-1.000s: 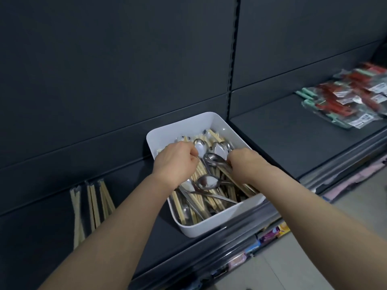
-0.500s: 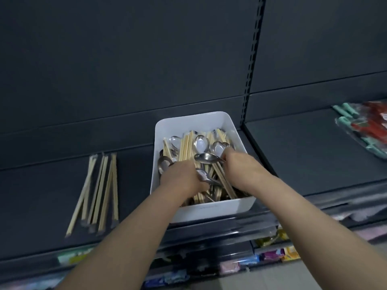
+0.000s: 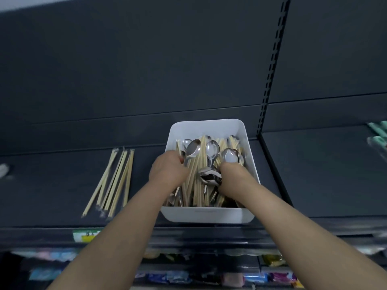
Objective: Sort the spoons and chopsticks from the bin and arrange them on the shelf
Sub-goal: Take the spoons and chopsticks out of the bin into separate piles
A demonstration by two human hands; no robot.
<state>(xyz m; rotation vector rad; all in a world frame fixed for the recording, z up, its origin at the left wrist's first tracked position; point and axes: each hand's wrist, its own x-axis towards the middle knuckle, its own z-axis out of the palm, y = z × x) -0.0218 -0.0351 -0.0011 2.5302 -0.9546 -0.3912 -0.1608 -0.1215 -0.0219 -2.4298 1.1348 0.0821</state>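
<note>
A white bin (image 3: pixel 209 215) stands on the dark shelf (image 3: pixel 62 206), filled with metal spoons (image 3: pixel 212 150) and wooden chopsticks (image 3: pixel 199 185) mixed together. My left hand (image 3: pixel 167 171) is inside the bin at its left side, fingers curled round the handle of a spoon (image 3: pixel 193 148) whose bowl sticks up beyond the knuckles. My right hand (image 3: pixel 234 174) is in the bin's right half and holds a small bunch of spoons (image 3: pixel 209 176) against its thumb. Several sorted chopsticks (image 3: pixel 113 181) lie in a row on the shelf left of the bin.
Packaged goods with green ends (image 3: pixel 379 135) lie at the right edge on the neighbouring shelf bay. A slotted upright (image 3: pixel 270 80) divides the bays. A price label (image 3: pixel 85 235) sits on the shelf's front rail, with colourful packets (image 3: pixel 167 277) on the shelf below.
The view has swung to face the bin squarely. My left hand has shifted forward onto a spoon at the bin's left side. The right hand's spoons sit lower, near mid-bin.
</note>
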